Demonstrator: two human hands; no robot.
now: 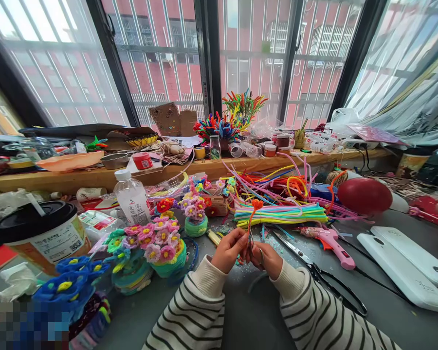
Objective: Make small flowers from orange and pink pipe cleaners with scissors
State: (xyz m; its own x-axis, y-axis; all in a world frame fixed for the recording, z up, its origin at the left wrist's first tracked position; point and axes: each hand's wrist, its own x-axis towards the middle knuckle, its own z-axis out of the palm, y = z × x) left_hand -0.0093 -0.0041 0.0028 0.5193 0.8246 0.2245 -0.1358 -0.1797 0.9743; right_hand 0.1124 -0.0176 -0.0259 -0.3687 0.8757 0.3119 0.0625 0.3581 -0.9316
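Note:
My left hand [229, 250] and my right hand [267, 259] meet over the grey table [255, 311], both in striped sleeves. Together they pinch a thin pipe-cleaner stem topped by a small orange flower [256, 204] that stands up between them. The fingers of both hands are closed on the stem. Just beyond the hands lies a bundle of pastel pipe cleaners [281, 214]. Finished pipe-cleaner flower pots [160, 243] stand to the left of my left hand.
A pink glue gun [330, 239] and scissors [314, 270] lie right of my hands. A red balloon [365, 195], two white cases [405, 267], a plastic bottle [132, 197], a lidded cup [44, 233] and blue flowers [71, 282] crowd the table. A cluttered wooden sill [211, 167] runs behind.

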